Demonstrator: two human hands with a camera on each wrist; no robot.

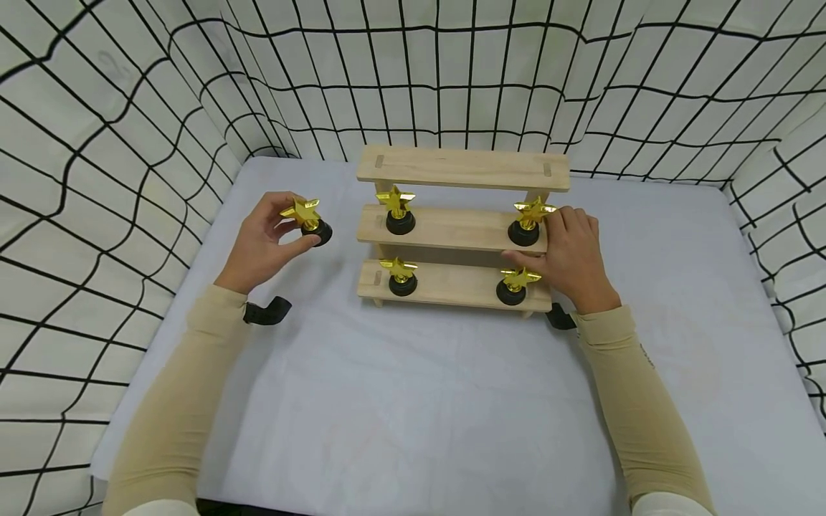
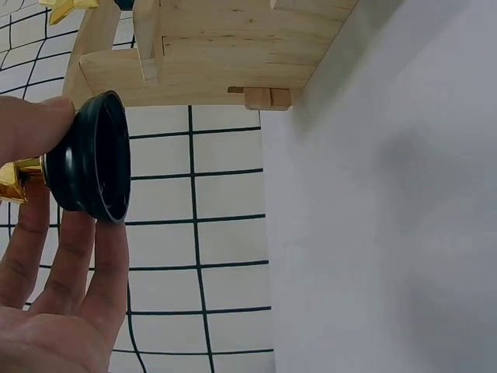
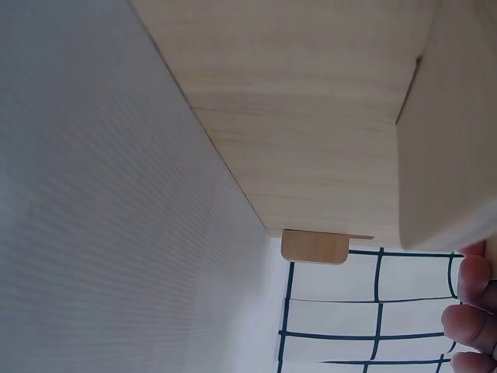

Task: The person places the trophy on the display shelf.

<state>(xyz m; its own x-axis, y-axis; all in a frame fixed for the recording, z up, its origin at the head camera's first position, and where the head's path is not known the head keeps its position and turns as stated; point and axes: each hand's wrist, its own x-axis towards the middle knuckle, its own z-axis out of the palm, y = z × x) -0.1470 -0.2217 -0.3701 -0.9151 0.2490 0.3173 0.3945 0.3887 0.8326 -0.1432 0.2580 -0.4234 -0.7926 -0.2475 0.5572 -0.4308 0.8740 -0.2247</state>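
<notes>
My left hand [image 1: 261, 236] holds a gold star trophy [image 1: 303, 213] with a round black base, raised left of a three-tier wooden shelf [image 1: 458, 226]. In the left wrist view, the thumb presses on the black base [image 2: 93, 155] and the fingers lie beneath it, the hollow underside showing. My right hand [image 1: 571, 254] grips the shelf's right end at the middle tier, thumb along the front and fingers around the side. Two star trophies stand on the middle tier, left [image 1: 398, 211] and right [image 1: 528, 222]. Two more stand on the bottom tier, left [image 1: 401, 278] and right [image 1: 514, 288].
A white cloth [image 1: 413, 401] covers the table under the shelf. Black wire mesh [image 1: 439, 86] surrounds the back and sides. Black pieces [image 1: 267, 312] project by both wrists. The top plank [image 1: 461, 166] overhangs behind the middle tier.
</notes>
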